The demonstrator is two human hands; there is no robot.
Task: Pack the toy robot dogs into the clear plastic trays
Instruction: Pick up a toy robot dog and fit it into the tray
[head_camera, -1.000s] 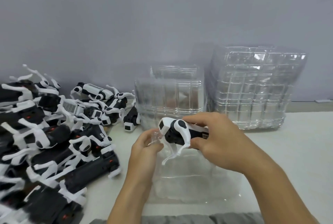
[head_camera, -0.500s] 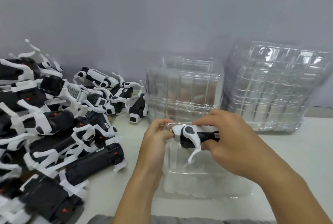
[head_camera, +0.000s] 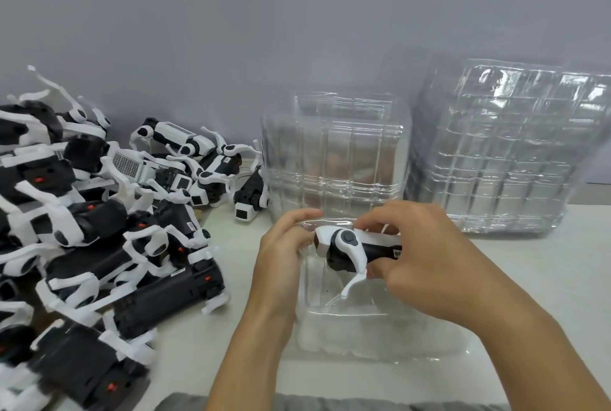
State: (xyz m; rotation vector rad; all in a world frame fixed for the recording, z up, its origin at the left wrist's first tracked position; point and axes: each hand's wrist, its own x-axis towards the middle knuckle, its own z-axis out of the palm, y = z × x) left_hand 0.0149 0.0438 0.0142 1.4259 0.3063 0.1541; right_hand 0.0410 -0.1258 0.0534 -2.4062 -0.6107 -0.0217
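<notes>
My right hand [head_camera: 426, 261] grips a black-and-white toy robot dog [head_camera: 350, 248] by its body, holding it level above a clear plastic tray [head_camera: 380, 334] on the white table. One white leg of the dog hangs down into the tray. My left hand [head_camera: 281, 258] holds the tray's far left edge, fingers curled over the rim beside the dog's head. The dog's rear half is hidden under my right fingers.
A large heap of toy robot dogs [head_camera: 99, 228] covers the table's left side. Two stacks of clear trays stand against the grey wall, one stack [head_camera: 334, 156] behind my hands and a taller stack [head_camera: 502, 149] at the right. Bare white table [head_camera: 562, 278] lies at the right.
The view has closed in on the table. My right hand has lowered the dog toward the tray, and my left hand has shifted up to the tray's far rim.
</notes>
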